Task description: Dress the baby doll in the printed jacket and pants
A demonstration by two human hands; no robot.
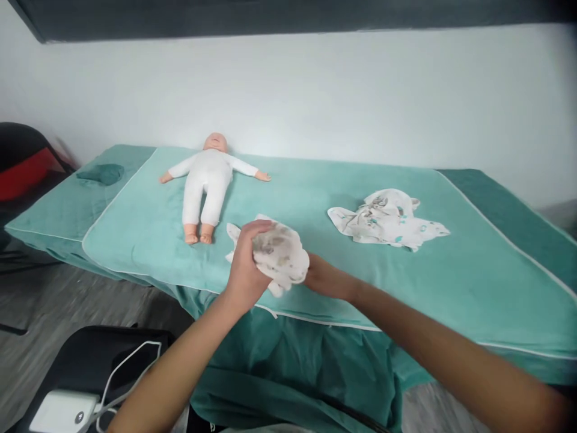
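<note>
A white baby garment (282,252) with a faded print is bunched up over the near part of the bed. My left hand (247,261) is closed around its left side, thumb across the top. At the garment's right edge is my right hand (324,276), touching or just behind the cloth; its fingers are hidden by it. A baby doll (207,177) in a white bodysuit lies on its back to the left, arms spread and legs toward me. To the right, a second white cloth piece (387,219) with grey and teal prints lies crumpled, probably also baby clothing.
A green cover with white piping (288,186) spreads over the bed, which stands against a white wall (288,96). A black chair (90,361) at the lower left carries a white power bank (63,412) with a cable. Another dark chair (22,162) with red stands farther left.
</note>
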